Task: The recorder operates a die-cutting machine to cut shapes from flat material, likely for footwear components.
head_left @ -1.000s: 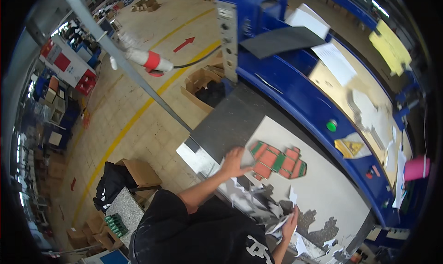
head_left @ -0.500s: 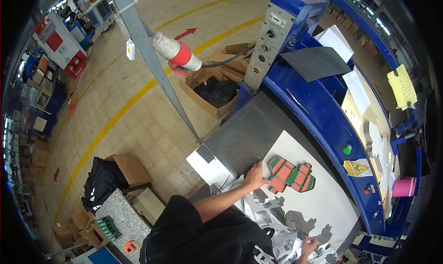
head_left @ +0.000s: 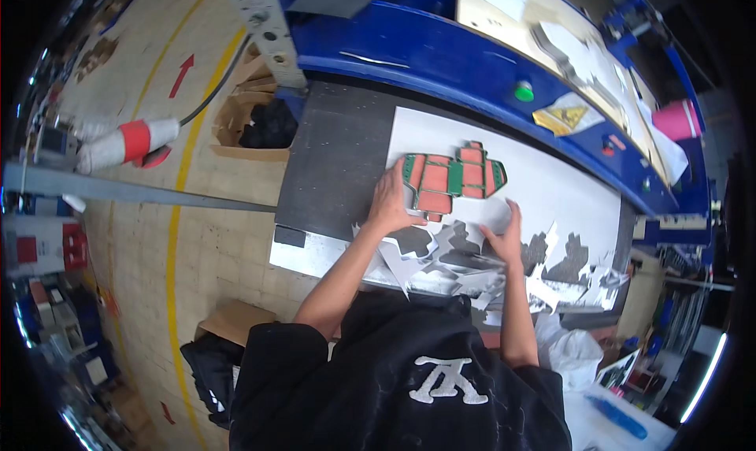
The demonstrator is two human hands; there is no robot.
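Though the white sheet [head_left: 555, 195] already has cut-outs along its near edge, its far part looks whole; our left hand [head_left: 386, 203] curves against the green-and-orange die [head_left: 456, 179] lying there, grip unclear, our right hand [head_left: 505, 238] open nearby.

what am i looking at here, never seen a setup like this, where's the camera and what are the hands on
There is no robot here: these are a person's own bare hands. The picture comes from a wide fisheye camera worn on the head, looking down, so straight edges bend near the rim.

Beyond the hands stands a blue machine with a green button. In front of it, a white sheet lies on a dark board. On the sheet sits a red and green form, with torn-looking scraps nearer the person.

The left hand is at the form's left end. The right hand, thumb and fingers apart, is below its right end. Whether either grips anything is hard to tell.
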